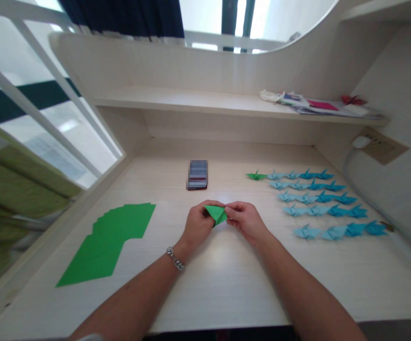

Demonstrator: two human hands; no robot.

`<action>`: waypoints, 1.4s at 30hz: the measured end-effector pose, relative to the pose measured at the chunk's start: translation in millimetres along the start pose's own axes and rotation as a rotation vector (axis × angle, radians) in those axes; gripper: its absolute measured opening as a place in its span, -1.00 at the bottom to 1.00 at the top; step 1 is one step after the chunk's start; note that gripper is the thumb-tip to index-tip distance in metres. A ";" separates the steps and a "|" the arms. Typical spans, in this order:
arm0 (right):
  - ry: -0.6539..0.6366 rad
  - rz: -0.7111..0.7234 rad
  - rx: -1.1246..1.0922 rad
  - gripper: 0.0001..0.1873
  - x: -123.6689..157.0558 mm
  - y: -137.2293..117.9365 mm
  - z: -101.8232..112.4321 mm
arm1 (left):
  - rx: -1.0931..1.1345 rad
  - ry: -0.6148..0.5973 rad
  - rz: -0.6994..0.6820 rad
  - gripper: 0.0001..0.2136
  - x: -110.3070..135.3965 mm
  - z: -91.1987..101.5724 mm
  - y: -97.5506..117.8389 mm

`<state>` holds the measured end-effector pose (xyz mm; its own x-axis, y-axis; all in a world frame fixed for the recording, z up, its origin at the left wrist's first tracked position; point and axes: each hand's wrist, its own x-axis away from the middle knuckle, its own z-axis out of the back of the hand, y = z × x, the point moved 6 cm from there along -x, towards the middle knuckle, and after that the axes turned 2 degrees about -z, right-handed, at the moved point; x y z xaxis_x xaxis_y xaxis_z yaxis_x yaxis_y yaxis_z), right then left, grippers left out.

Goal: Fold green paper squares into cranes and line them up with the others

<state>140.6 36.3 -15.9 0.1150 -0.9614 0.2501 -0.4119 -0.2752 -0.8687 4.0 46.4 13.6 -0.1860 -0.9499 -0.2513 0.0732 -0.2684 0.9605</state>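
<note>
Between both hands, just above the middle of the desk, is a partly folded piece of green origami paper with a triangular shape. My left hand grips its left side, fingers behind and thumb in front. At the right corner, my right hand pinches the paper between thumb and fingertips. A fanned stack of green paper sheets lies to the left. One finished green paper crane stands at the back right, beside rows of light and darker blue paper cranes.
A phone lies on the desk beyond my hands. Above the back runs a shelf with papers at its right. A plug and cable hang from the wall socket. White rails stand at the left.
</note>
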 end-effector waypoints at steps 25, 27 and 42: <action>0.022 0.235 0.446 -0.69 3.9 -7.8 -9.0 | -0.065 0.041 0.055 -0.78 -3.7 2.4 -8.9; 0.028 0.220 0.448 -0.69 1.1 -6.0 -5.2 | -0.012 0.033 0.095 -0.72 -4.7 0.9 -12.7; 0.020 0.036 0.136 -0.58 -4.0 1.4 0.4 | 0.074 0.052 0.204 -0.72 -4.6 2.0 -26.4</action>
<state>139.9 39.8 -18.3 0.0838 -0.9708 0.2246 -0.2891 -0.2394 -0.9269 1.0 58.3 -10.4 -0.1241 -0.9908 -0.0545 0.0312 -0.0588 0.9978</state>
